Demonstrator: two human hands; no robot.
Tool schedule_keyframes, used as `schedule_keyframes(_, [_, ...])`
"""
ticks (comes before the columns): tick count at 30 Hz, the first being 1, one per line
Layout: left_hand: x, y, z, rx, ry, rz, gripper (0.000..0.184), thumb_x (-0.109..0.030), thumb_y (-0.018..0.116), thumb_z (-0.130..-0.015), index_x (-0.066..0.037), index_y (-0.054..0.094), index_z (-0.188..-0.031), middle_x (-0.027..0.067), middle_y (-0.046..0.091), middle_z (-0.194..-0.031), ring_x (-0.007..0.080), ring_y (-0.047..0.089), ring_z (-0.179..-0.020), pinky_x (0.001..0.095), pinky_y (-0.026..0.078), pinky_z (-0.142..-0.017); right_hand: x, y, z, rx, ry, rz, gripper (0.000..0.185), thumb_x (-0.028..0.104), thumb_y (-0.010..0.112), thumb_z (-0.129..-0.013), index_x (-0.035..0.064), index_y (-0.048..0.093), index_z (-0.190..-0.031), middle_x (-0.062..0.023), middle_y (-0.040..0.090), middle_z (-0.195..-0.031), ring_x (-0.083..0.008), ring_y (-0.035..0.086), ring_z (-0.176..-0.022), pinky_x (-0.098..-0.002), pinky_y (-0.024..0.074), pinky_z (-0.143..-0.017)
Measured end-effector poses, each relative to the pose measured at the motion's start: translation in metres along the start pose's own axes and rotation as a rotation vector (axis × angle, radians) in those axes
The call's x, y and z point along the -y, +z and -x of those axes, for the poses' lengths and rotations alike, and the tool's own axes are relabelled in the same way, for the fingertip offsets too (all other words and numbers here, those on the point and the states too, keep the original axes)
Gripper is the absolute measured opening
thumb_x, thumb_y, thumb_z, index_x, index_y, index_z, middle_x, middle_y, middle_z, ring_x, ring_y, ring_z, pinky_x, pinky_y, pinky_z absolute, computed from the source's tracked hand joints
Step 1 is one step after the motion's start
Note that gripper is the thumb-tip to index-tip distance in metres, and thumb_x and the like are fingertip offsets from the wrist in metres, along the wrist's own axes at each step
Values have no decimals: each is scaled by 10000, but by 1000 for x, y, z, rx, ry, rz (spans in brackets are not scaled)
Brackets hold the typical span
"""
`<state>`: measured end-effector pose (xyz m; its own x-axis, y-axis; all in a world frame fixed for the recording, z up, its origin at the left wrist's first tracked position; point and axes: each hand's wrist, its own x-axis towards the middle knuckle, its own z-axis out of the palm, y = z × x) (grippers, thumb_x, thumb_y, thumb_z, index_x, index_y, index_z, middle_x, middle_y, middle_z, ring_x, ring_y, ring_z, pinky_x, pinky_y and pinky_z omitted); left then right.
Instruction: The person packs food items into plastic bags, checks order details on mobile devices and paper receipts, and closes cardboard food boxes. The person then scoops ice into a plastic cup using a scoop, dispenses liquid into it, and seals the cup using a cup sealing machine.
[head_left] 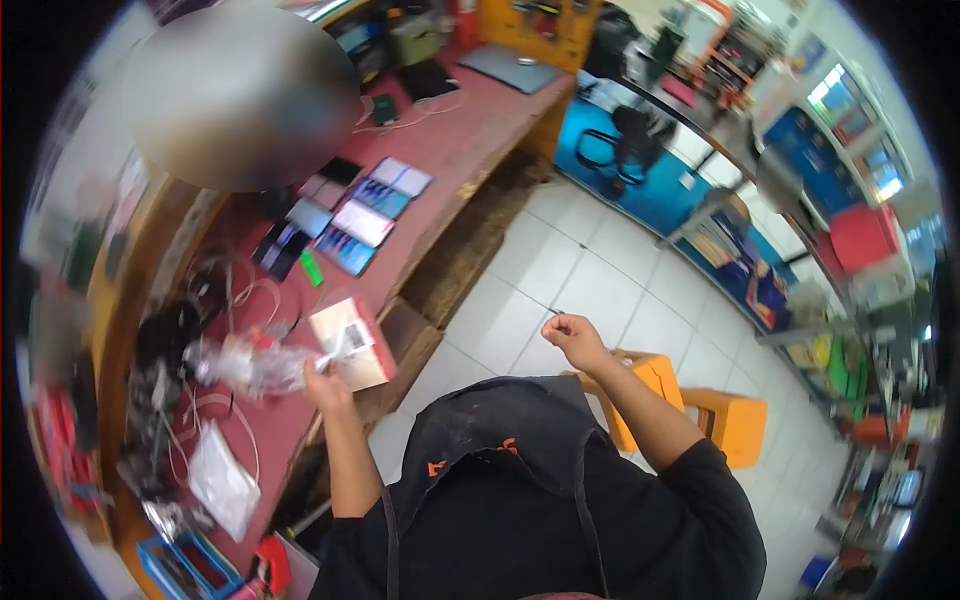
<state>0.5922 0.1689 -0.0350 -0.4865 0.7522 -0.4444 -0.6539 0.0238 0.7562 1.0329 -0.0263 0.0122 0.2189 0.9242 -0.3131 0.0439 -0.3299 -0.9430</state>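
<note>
My left hand [328,388] is at the front edge of the red-topped counter [440,140], fingers closed on a crumpled clear plastic bag [265,370] that stretches off to the left. Right beside those fingers lies a white and red box [352,340] with a barcode label; a white strip crosses it near my fingertips. Away from the counter, over the tiled floor, my right hand [578,342] is held up with its fingers curled together. A tiny dark bit shows at its fingertips, too small to name.
Several phones [365,215] lie in rows on the counter, near a green item [311,268]. Tangled white cables [235,290] and a white pouch [222,480] are on the left. A laptop [510,68] sits farther back. Yellow stools [730,425] stand at my right.
</note>
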Motion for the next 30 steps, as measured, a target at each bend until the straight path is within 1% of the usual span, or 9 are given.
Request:
schedule_keyframes(3, [14,48,-7,45,26,-173,279,-133,613,-912,30,567,-1134,126,613,-1015,224,600,-910,381,531,-794,-20,-43,-19,-190,47,57,110,139,650,-872,34,678,-860,3,630,-740,-82,543,-707,-260,454,-667])
schedule_keyframes(6, [21,83,-27,-104,576,-742,533,-103,688,-838,73,412,-1260,207,512,-1266,333,553,-1071,444,445,-961,-51,-71,-30,-258,171,142,97,126,640,-888,33,657,-866,20,590,-710,-63,512,-671,-241,437,-627])
schedule_keyframes(8, [29,113,-25,-454,1241,-1348,672,-211,741,-822,42,337,-1296,211,436,-1328,365,504,-1123,466,416,-977,-93,-85,-30,-385,232,67,105,127,640,-884,34,662,-842,6,601,-688,-79,526,-642,-254,448,-608])
schedule_keyframes(10, [30,184,14,19,1776,-858,735,-296,742,-833,30,294,-1316,225,370,-1362,366,454,-1170,474,379,-1004,-134,-94,-17,-436,388,31,101,113,636,-881,43,655,-810,4,607,-682,-86,555,-650,-266,463,-608])
schedule_keyframes(12, [62,248,43,402,1614,-772,743,-347,739,-837,27,305,-1308,217,380,-1351,355,429,-1203,467,348,-1030,-149,-104,11,-581,422,90,135,148,653,-860,23,643,-810,-64,641,-685,-165,619,-658,-320,489,-622])
schedule_keyframes(16, [169,371,101,1242,1294,-690,505,-165,658,-866,-28,333,-1226,207,388,-1368,354,407,-1244,472,293,-1084,-186,-97,85,-688,758,481,213,193,594,-840,21,703,-901,-222,689,-934,-368,665,-887,-448,514,-822])
schedule_keyframes(18, [229,423,153,1499,1158,-506,457,-88,640,-849,-28,364,-1209,217,400,-1357,365,407,-1252,479,301,-1080,-289,-81,125,-624,944,614,275,208,561,-842,-1,690,-965,-266,654,-1069,-387,637,-1014,-467,491,-898])
schedule_keyframes(24, [380,505,393,2096,1090,-169,388,-8,639,-794,-11,456,-1137,210,475,-1291,347,472,-1167,444,353,-1014,-401,-70,187,-442,1324,206,461,463,578,-872,53,724,-1024,-187,645,-1178,-354,600,-1114,-440,471,-956])
schedule_keyframes(30, [568,503,572,2830,907,-748,401,-143,729,-758,-34,555,-1102,187,567,-1182,352,514,-1131,420,385,-995,-428,-158,163,-653,1095,214,412,428,637,-827,75,721,-1022,-202,677,-1061,-348,629,-1039,-436,493,-906])
